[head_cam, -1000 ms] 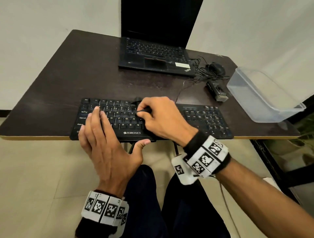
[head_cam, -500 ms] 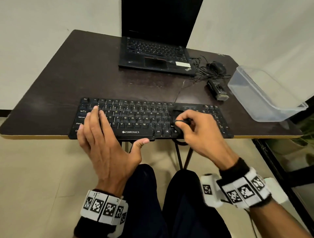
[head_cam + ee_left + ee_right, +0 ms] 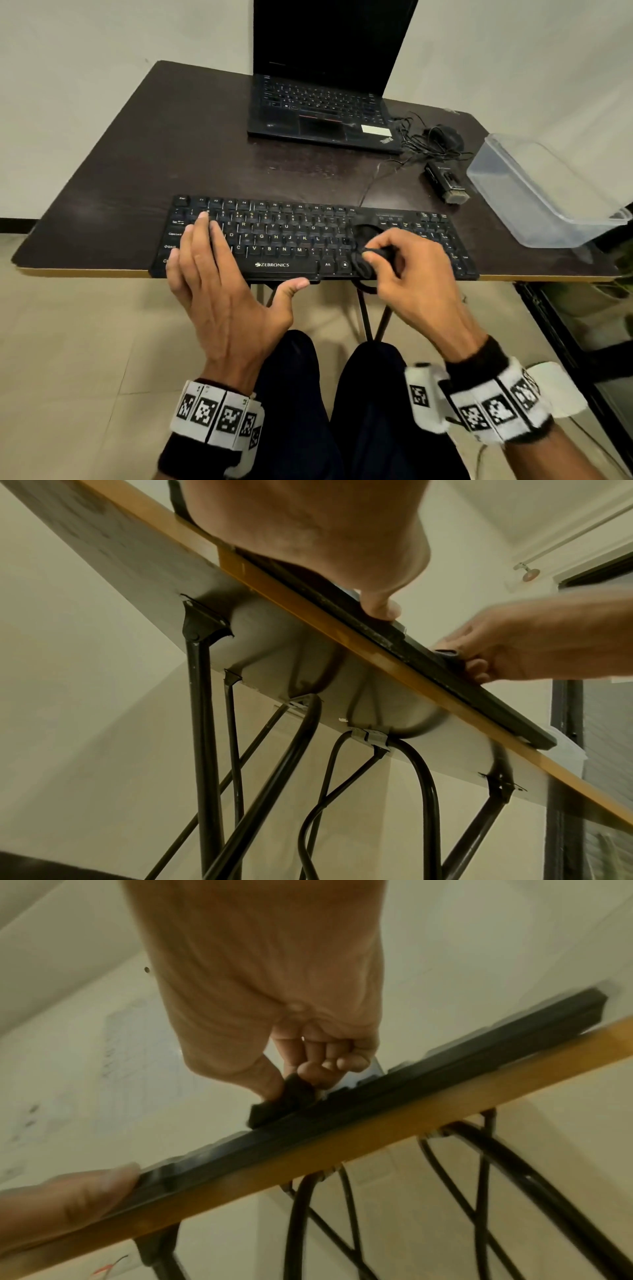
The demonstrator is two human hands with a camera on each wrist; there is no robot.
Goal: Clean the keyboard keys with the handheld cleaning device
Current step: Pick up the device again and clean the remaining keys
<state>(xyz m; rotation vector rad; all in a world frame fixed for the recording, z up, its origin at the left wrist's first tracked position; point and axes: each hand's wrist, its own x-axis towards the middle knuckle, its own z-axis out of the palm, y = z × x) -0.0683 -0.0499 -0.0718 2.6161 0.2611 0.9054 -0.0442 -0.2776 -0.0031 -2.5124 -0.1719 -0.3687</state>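
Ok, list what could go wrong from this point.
1. The keyboard lies right along the table front edge; only the left hand steadies it, so hard strokes might nudge it off.
2. The right hand only pinches the small black cleaning device, which could slip.

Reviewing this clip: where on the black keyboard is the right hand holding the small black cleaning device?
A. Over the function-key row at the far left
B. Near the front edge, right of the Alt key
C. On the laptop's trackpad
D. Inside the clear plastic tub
B: the right hand pinches the small black cleaning device on the black keyboard, right of the Alt key.
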